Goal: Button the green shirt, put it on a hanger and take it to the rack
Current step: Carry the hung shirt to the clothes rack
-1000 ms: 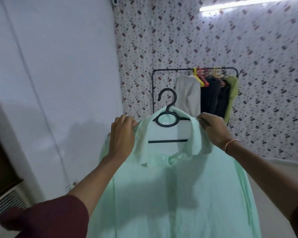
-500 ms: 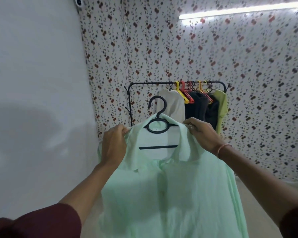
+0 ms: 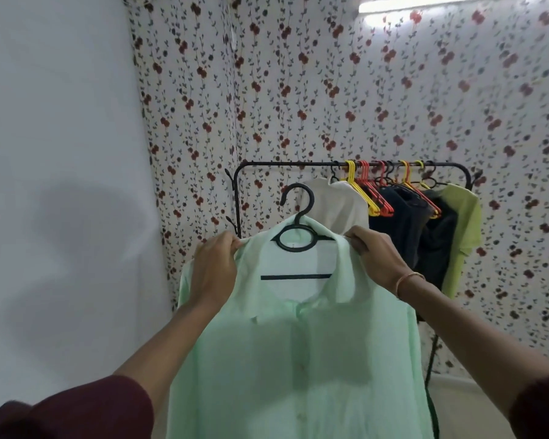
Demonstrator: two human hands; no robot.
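- Where it all is: the shirt [image 3: 298,359] sits on the black hanger [image 3: 295,248] in the lower middle of the frame. It looks buttoned down the front and is held up in front of the rack [image 3: 236,198] at centre right, not hung yet
- Grip: our left hand [image 3: 214,270] is curled round one shoulder of the shirt, and our right hand [image 3: 374,258] pinches the other shoulder by the collar. Neither hand touches the hook [image 3: 312,198]
- Main worry: we're gripping cloth, not plastic. If the hanger tips inside the shirt, a shoulder could slide off and the whole thing droop or drop
- With both hands below the hook, steering it over the rail [image 3: 282,164] is fiddly, so we could miss or bump it
- The right part of the rail is crammed with coloured hangers [image 3: 362,191], a white top [image 3: 336,204], dark clothes [image 3: 403,223] and a lime shirt [image 3: 463,223]. Pushing in there could tangle hooks or knock one loose, so the bare stretch on the left looks safer
- The hem runs out of the bottom of the frame, so we can't tell if it clears the floor, and it might snag on the way
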